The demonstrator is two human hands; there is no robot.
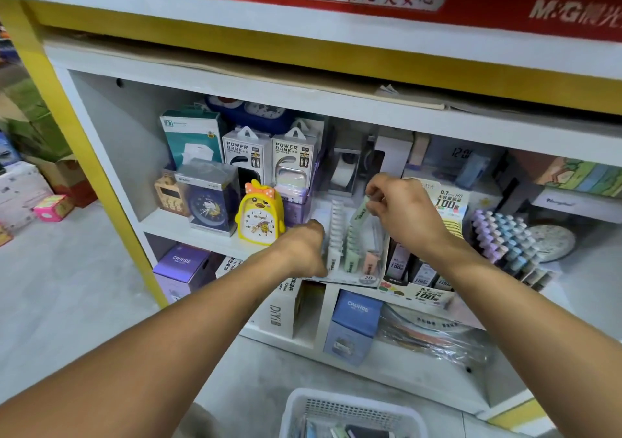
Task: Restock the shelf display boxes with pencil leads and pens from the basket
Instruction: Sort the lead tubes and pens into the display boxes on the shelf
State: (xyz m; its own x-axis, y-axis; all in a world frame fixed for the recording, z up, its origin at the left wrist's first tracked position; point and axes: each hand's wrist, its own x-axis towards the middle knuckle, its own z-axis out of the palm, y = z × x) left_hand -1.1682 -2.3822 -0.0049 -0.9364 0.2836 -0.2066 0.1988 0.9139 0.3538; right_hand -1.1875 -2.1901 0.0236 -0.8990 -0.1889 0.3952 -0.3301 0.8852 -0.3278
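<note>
With the left hand (304,247) gripping the display box (350,277) front, the green lead case (359,211) pinched by the right hand (400,210) could jam against its crowded row and topple neighbours

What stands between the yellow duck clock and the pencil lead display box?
In the head view, the left hand lies between the yellow duck clock and the pencil lead display box, gripping the box's left edge.

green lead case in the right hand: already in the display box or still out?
Still out. The right hand pinches the green lead case tilted above the green row of the display box; its lower end nears the row, not seated.
</note>
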